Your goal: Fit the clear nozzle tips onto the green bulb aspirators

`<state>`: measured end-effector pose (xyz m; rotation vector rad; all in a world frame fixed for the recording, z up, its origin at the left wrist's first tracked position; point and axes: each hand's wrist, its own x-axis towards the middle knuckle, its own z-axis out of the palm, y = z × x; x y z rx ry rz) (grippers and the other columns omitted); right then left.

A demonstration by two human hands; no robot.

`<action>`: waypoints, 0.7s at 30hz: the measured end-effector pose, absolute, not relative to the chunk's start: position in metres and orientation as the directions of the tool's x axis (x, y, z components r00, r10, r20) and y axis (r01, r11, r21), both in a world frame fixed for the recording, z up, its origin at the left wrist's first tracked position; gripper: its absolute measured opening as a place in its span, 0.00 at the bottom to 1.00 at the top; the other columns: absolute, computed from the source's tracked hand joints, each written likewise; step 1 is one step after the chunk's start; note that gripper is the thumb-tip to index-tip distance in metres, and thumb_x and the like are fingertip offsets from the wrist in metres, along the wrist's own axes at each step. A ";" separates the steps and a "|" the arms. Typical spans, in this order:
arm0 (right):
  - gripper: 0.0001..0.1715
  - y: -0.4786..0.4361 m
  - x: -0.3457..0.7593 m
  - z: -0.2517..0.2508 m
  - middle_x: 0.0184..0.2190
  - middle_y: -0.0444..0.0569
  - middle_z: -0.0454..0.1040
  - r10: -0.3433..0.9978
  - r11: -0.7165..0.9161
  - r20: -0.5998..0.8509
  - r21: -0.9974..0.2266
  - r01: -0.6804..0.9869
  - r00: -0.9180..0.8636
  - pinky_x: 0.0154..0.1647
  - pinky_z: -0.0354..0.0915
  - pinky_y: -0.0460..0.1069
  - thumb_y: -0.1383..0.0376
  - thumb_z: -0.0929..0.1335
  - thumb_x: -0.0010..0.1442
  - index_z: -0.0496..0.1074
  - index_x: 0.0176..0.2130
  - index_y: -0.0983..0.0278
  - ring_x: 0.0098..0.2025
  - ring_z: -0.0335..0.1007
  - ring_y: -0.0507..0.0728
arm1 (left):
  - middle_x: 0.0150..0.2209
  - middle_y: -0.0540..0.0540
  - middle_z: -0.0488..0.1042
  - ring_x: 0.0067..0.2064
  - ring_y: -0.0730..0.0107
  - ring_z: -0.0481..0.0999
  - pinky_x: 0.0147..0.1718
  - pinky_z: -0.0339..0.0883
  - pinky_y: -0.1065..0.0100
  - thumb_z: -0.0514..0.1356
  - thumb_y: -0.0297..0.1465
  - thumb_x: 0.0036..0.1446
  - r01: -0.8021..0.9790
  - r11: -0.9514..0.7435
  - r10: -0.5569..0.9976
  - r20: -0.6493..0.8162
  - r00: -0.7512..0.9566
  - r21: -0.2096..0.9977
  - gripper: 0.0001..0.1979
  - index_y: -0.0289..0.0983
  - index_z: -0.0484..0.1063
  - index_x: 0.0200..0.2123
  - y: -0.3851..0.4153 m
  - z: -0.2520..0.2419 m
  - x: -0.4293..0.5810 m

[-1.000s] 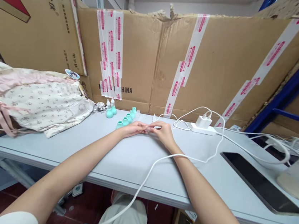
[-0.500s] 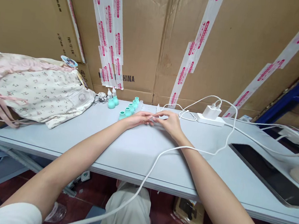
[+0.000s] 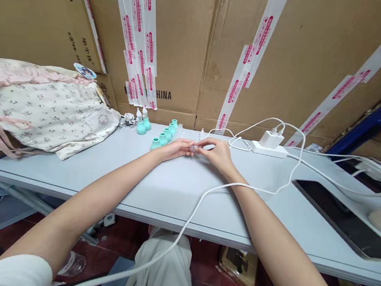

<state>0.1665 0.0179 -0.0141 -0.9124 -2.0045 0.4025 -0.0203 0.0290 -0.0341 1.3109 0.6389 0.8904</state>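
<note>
Above the middle of the table, my left hand [image 3: 178, 149] and my right hand [image 3: 217, 153] meet at the fingertips. Between them they pinch a small clear plastic piece [image 3: 193, 148]; its exact kind is too small to make out. Just left of my left hand stands a row of several mint-green rubber bulbs [image 3: 162, 138] with open necks. Behind my hands are a clear plastic part [image 3: 179, 130] and a slim clear nozzle [image 3: 201, 134]. Farther left, two green bulbs [image 3: 141, 127] carry pointed clear tips.
A floral cloth bag [image 3: 50, 108] lies on the left of the table [image 3: 164, 195]. At the right are a white power strip [image 3: 269, 149] with a charger and a dark phone [image 3: 343, 218]. A white cable [image 3: 200, 204] crosses over my right forearm. Taped cardboard [image 3: 184, 46] stands behind.
The view has tipped slightly downward. Both hands stay together, with small finger shifts, and the clear piece between the fingertips shows more plainly now.
</note>
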 end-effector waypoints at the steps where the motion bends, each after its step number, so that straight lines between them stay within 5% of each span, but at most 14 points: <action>1: 0.05 0.017 0.166 -0.014 0.30 0.45 0.76 0.731 0.680 0.584 -0.579 0.450 -0.353 0.34 0.65 0.46 0.66 0.72 0.51 0.78 0.32 0.61 0.34 0.71 0.55 | 0.33 0.43 0.73 0.31 0.77 0.70 0.36 0.60 0.71 0.68 0.40 0.45 -0.194 0.019 0.840 0.090 0.535 0.981 0.20 0.28 0.74 0.35 0.029 -0.035 -0.020; 14: 0.04 0.010 0.167 -0.009 0.31 0.43 0.77 0.703 0.669 0.580 -0.346 0.657 -0.411 0.32 0.60 0.47 0.64 0.70 0.53 0.77 0.33 0.60 0.33 0.71 0.55 | 0.27 0.46 0.70 0.29 0.77 0.67 0.29 0.55 0.72 0.64 0.44 0.48 -0.021 -0.115 0.832 0.108 0.544 0.993 0.22 0.28 0.74 0.34 0.029 -0.035 -0.018; 21: 0.05 0.010 0.167 -0.009 0.32 0.41 0.76 0.745 0.630 0.539 -0.374 0.680 -0.394 0.30 0.56 0.47 0.62 0.71 0.53 0.77 0.33 0.58 0.31 0.69 0.54 | 0.33 0.43 0.74 0.30 0.77 0.68 0.30 0.55 0.72 0.67 0.41 0.45 0.019 -0.145 0.843 0.113 0.525 0.989 0.23 0.27 0.75 0.39 0.030 -0.036 -0.018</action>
